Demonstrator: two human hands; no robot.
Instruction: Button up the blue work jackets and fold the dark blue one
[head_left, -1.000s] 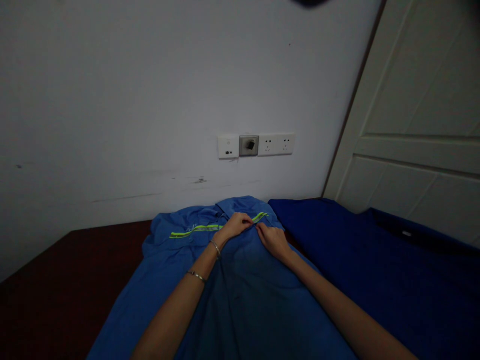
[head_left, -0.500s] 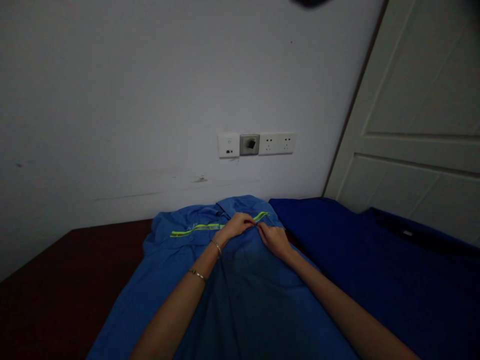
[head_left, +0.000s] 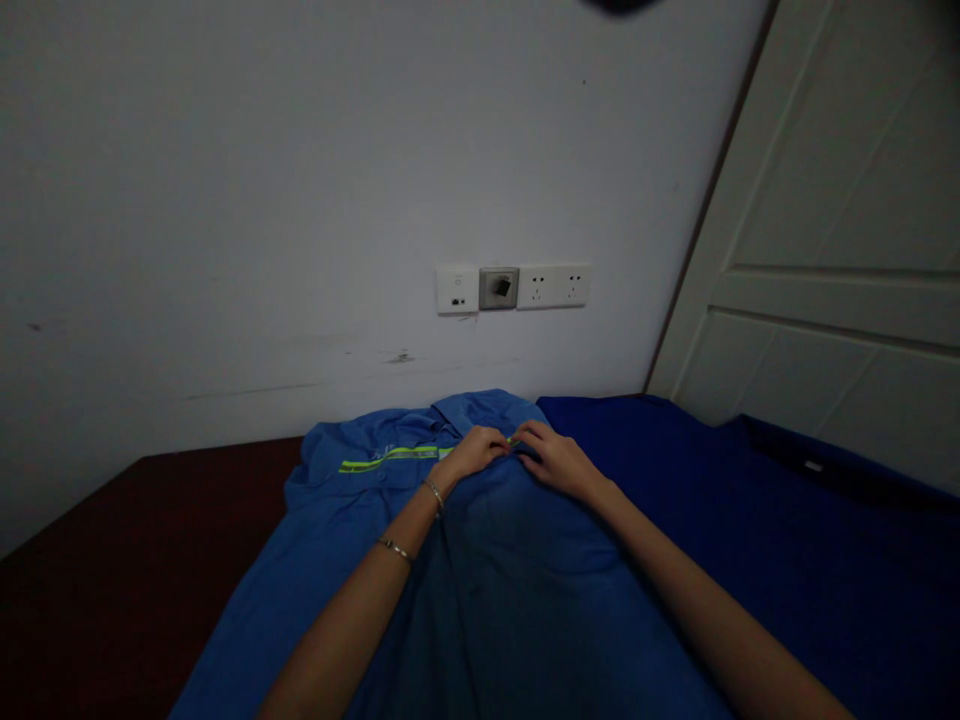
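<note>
A blue work shirt (head_left: 525, 600) lies spread out in front of me, its collar end toward the wall. A yellow-green reflective stripe (head_left: 390, 458) crosses its chest. My left hand (head_left: 474, 450) is closed in a pinch on the shirt's cloth, right at the stripe. Two silvery bracelets circle the left wrist and forearm. Beside it, my right hand (head_left: 556, 462) touches the shirt with thumb and fingers apart, and covers the stripe's right part. The exact bit of cloth under the fingertips is too small and dark to make out.
A darker blue garment (head_left: 750, 540) lies to the right, against a white panelled door (head_left: 840, 300). Dark red-brown tabletop (head_left: 165, 560) shows at the left. The wall behind carries sockets (head_left: 553, 287) and a switch plate (head_left: 457, 291).
My right hand has come out of its pinch beside the left fingertips; its fingers have spread and moved up over the stripe. My left hand keeps its pinch in the same place.
</note>
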